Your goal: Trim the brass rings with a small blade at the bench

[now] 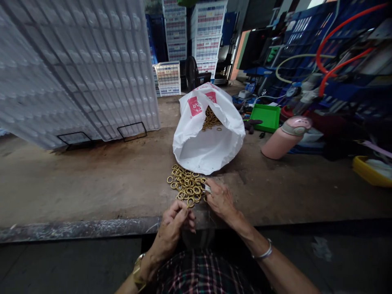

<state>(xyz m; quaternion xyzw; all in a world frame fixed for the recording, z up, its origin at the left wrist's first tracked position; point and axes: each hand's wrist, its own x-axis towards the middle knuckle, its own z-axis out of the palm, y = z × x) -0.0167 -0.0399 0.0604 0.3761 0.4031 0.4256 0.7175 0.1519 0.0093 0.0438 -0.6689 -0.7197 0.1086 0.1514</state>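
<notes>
A loose pile of brass-coloured metal rings [187, 183] lies on the worn wooden table, in front of the mouth of a white plastic bag [210, 149]. More rings of the same kind show inside the bag. At the near edge of the pile, my left hand [174, 220] pinches one metal ring [190, 203] between thumb and finger. My right hand [222, 200] reaches to the right side of the pile with its fingers curled in. Something small, white and dark, shows at its fingertips, but I cannot make out what it is.
Tall stacked clear plastic trays [122, 73] lean on wire stands at the left. Right of the bag are a green tray [266, 117], a pink bottle [283, 139] and a yellow basket [369, 173]. White crates [208, 41] stand behind. The table's front edge [76, 229] runs below the hands.
</notes>
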